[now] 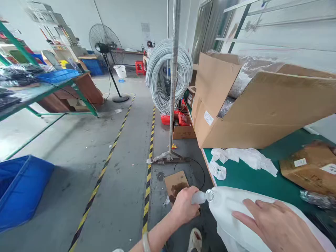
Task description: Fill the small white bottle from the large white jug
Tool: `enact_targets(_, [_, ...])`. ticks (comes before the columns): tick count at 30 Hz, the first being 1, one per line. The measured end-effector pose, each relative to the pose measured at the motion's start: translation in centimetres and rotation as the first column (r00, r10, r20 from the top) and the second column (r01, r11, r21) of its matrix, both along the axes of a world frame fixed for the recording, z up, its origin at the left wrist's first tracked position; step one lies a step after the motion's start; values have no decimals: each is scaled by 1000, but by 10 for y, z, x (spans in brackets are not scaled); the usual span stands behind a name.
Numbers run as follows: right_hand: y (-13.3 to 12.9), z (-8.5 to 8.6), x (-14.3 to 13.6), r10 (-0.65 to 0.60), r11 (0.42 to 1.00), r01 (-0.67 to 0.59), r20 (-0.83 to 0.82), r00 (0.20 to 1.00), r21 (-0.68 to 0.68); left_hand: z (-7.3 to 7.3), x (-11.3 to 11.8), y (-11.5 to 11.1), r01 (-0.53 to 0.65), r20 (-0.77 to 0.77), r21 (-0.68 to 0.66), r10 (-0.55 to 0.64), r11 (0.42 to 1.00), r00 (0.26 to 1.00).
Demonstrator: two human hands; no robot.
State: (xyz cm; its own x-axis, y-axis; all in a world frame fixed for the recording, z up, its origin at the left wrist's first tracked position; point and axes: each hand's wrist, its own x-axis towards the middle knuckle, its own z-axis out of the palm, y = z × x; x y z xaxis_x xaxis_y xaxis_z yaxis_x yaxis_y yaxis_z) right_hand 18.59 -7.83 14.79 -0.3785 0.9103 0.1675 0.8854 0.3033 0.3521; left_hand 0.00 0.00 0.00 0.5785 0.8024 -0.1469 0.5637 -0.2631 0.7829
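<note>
Near the bottom centre, my left hand (184,206) is closed round a small translucent bottle (198,197). The bottle's end meets the mouth of a large white plastic jug (236,206), which lies tilted at the edge of a green-topped table (265,182). My right hand (280,224) rests on the side of the jug with its fingers spread. Below the jug's mouth, a stained piece of cardboard (176,183) lies on the floor. Crumpled white cloth or plastic (246,157) sits on the table beyond the jug.
A large open carton (262,112) and a brown box (309,166) stand on the table. Ahead, a coil of wire (168,75) hangs by a metal pole (173,84). A blue bin (25,190) is at left, a fan (105,42) behind. A person (148,52) sits far back.
</note>
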Motion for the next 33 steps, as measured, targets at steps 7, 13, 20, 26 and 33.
enact_targets(7, [2, -1, 1, -13, 1000, 12, -4, 1000, -23, -4, -3, -5, -11, -5, 2, 11, 1000, 1000])
enact_targets(13, [-1, -7, 6, -5, 998, 4, -18, 1000, -68, -8, -1, -6, -25, -14, 9, 25, 1000, 1000])
enact_targets(20, [-2, -13, 7, -22, 998, 19, -34, 999, -67, -8, -2, -7, -26, -15, 14, 27, 1000, 1000])
enact_targets(26, [-1, -12, 6, -9, 996, 5, -40, 999, -94, -9, -3, -7, -30, -9, 7, 30, 1000, 1000])
enact_targets(33, [-1, -10, 3, -15, 998, 13, -40, 999, -54, -7, -4, -7, -32, -5, -8, 32, 999, 999])
